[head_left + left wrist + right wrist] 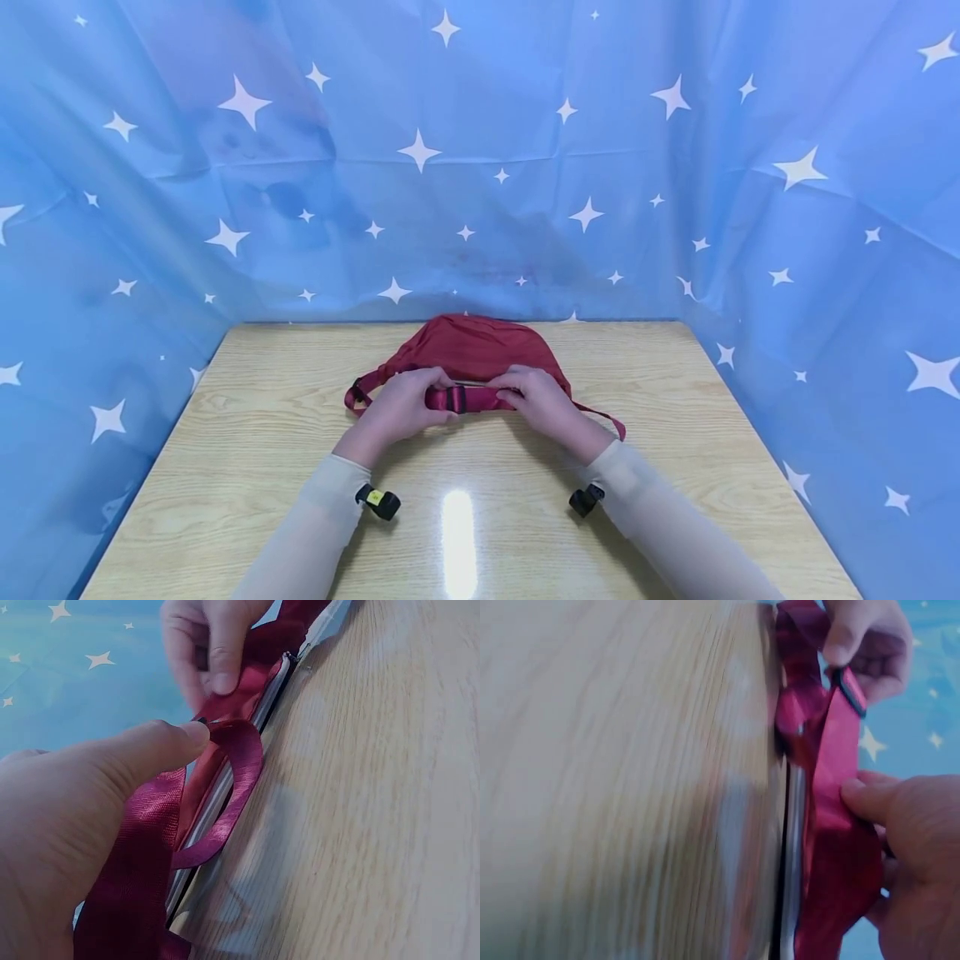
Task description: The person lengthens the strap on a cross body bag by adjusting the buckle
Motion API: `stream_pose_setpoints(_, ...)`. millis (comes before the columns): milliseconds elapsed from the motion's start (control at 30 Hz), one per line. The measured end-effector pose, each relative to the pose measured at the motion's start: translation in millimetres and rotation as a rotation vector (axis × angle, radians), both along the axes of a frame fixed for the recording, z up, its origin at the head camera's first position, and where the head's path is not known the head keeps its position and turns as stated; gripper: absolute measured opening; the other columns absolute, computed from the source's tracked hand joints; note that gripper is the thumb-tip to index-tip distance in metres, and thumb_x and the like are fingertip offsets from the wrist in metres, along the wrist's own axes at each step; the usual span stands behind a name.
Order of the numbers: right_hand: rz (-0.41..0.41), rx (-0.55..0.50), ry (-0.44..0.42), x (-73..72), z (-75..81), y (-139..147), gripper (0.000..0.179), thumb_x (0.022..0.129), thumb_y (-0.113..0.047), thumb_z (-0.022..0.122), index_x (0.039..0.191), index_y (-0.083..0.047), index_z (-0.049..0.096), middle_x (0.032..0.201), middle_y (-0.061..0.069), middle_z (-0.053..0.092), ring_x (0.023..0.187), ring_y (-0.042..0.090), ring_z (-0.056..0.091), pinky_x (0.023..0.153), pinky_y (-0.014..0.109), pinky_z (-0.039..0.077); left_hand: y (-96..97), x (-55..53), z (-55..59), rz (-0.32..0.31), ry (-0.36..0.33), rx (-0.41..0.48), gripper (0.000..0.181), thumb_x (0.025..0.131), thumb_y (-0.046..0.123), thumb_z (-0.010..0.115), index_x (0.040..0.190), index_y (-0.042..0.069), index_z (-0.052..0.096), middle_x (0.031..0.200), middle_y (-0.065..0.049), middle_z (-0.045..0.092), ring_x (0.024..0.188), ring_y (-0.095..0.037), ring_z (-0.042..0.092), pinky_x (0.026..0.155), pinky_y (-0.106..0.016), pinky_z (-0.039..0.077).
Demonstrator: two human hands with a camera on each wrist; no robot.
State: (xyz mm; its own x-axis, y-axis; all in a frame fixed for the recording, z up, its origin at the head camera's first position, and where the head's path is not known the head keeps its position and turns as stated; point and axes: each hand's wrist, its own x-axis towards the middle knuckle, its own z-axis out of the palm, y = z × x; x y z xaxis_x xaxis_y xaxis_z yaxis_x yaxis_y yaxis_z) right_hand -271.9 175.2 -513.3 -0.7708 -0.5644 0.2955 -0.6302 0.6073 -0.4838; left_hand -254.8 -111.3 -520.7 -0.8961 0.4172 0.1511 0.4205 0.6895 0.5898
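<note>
A dark red waist bag (487, 346) lies toward the back of the table, its strap (480, 398) stretched along the near side. On the strap sits a black slider buckle (457, 399), between the two hands. My left hand (405, 406) pinches the strap just left of the buckle; in the left wrist view a loop of webbing (241, 799) hangs below its thumb. Right of the buckle, my right hand (542, 406) pinches the strap between thumb and fingers. The right wrist view shows the strap (836, 772) running between both hands, with the buckle (849, 691) at the left hand.
A light wood table (300, 358) carries the bag. Blue cloth (495, 217) with white stars hangs behind and at both sides. More strap (603, 418) trails off the bag's right end, and another strap loop (356, 396) lies at its left.
</note>
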Motion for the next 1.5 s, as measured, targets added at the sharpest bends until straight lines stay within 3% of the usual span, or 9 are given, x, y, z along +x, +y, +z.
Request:
stream_pose_setpoints(200, -0.003, 0.020, -0.026, -1.0, -0.7, 4, 0.020, 0.102, -0.010, 0.081, 0.122, -0.014, 0.083, 0.114, 0.000, 0.077, 0.107, 0.018, 0.073, 0.093, 0.041, 0.060, 1.2, 0.4, 1.5, -0.018, 0.012, 0.009, 0.042, 0.087, 0.036, 0.098, 0.118, 0.027, 0.072, 0.105, 0.013, 0.073, 0.089, -0.009, 0.065, 0.082, -0.034, 0.057)
stream_pose_setpoints(367, 0.043, 0.064, -0.089, 4.8, 1.4, -6, 0.042, 0.103, -0.024, 0.083, 0.143, -0.015, 0.071, 0.133, 0.002, 0.071, 0.123, 0.021, 0.068, 0.106, 0.046, 0.056, 3.6, 1.3, 3.4, -0.019, 0.024, 0.011, 0.042, 0.088, 0.036, 0.097, 0.122, 0.028, 0.073, 0.109, 0.014, 0.074, 0.094, -0.007, 0.067, 0.085, -0.033, 0.057)
stream_pose_setpoints(500, 0.078, 0.056, -0.104, 9.5, 3.0, -17, 0.053, 0.102, -0.031, 0.084, 0.150, -0.019, 0.065, 0.135, -0.001, 0.064, 0.120, 0.016, 0.065, 0.103, 0.042, 0.057, 6.1, 2.4, 4.6, -0.017, 0.026, 0.010, 0.044, 0.090, 0.037, 0.095, 0.128, 0.027, 0.074, 0.119, 0.013, 0.075, 0.107, -0.010, 0.069, 0.093, -0.037, 0.057)
stream_pose_setpoints(667, 0.077, 0.025, -0.052, 11.4, 4.7, -25, 0.051, 0.098, -0.033, 0.088, 0.143, -0.019, 0.070, 0.128, -0.006, 0.062, 0.114, 0.011, 0.063, 0.097, 0.038, 0.056, 6.5, 2.0, 3.5, -0.022, 0.032, 0.006, 0.048, 0.091, 0.041, 0.093, 0.133, 0.025, 0.076, 0.127, 0.011, 0.076, 0.119, -0.013, 0.069, 0.102, -0.041, 0.055)
stream_pose_setpoints(867, 0.091, 0.020, -0.004, 11.5, 8.2, -23, 0.044, 0.097, -0.027, 0.090, 0.136, -0.017, 0.072, 0.125, -0.006, 0.062, 0.112, 0.012, 0.065, 0.096, 0.038, 0.057, -0.2, 2.5, 3.1, -0.037, 0.019, 0.041, 0.046, 0.094, 0.041, 0.090, 0.134, 0.025, 0.075, 0.126, 0.012, 0.076, 0.114, -0.010, 0.070, 0.100, -0.039, 0.056)
stream_pose_setpoints(1167, 0.105, 0.008, 0.036, 10.1, 12.9, -10, 0.050, 0.096, -0.021, 0.088, 0.140, -0.013, 0.066, 0.130, -0.003, 0.061, 0.114, 0.013, 0.065, 0.095, 0.038, 0.058, -22.1, 6.0, 8.4, -0.003, 0.001, 0.128, 0.017, 0.102, 0.024, 0.084, 0.118, 0.027, 0.079, 0.110, 0.013, 0.075, 0.102, -0.010, 0.069, 0.094, -0.041, 0.058)
stream_pose_setpoints(1367, 0.147, -0.005, 0.079, 11.4, 16.1, -8, 0.053, 0.094, -0.019, 0.090, 0.142, -0.011, 0.068, 0.130, -0.002, 0.061, 0.110, 0.014, 0.063, 0.090, 0.036, 0.059, -21.8, 3.0, 6.5, -0.012, -0.016, 0.172, 0.008, 0.103, 0.021, 0.083, 0.108, 0.025, 0.078, 0.098, 0.013, 0.073, 0.094, -0.009, 0.067, 0.088, -0.036, 0.057)
stream_pose_setpoints(1500, 0.168, -0.025, 0.099, 10.9, 16.2, -8, 0.052, 0.093, -0.016, 0.091, 0.140, -0.012, 0.069, 0.129, -0.002, 0.062, 0.113, 0.014, 0.063, 0.094, 0.036, 0.059, -18.2, 1.9, 5.8, -0.022, -0.008, 0.193, 0.007, 0.103, 0.021, 0.083, 0.102, 0.025, 0.078, 0.092, 0.014, 0.072, 0.088, -0.008, 0.066, 0.084, -0.035, 0.056)
